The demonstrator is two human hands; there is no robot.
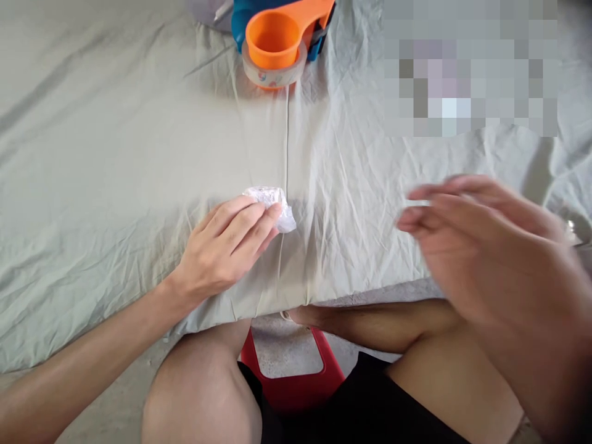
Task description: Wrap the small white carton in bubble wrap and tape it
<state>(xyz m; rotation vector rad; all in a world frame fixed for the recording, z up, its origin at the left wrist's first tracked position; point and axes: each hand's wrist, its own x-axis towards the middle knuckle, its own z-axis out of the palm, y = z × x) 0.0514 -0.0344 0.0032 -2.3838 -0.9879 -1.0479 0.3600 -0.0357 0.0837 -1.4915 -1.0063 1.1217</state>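
Observation:
My left hand (229,237) rests on the cloth near the middle, its fingers closed over a small bundle in crinkled clear plastic (285,217). The plastic sticks out past the fingertips; what is inside cannot be made out. Off to the right, my right hand (485,240) is held above the cloth and blurred by motion. Its fingers are stretched out, with a gap at the tips, and I see nothing held in them.
A grey-green cloth (115,154) with wrinkles covers the table. At the back stands an orange and blue tape dispenser (272,40) with a roll of printed tape (277,75). A shiny clear object (573,231) lies at the right edge. Below is a red stool (293,391).

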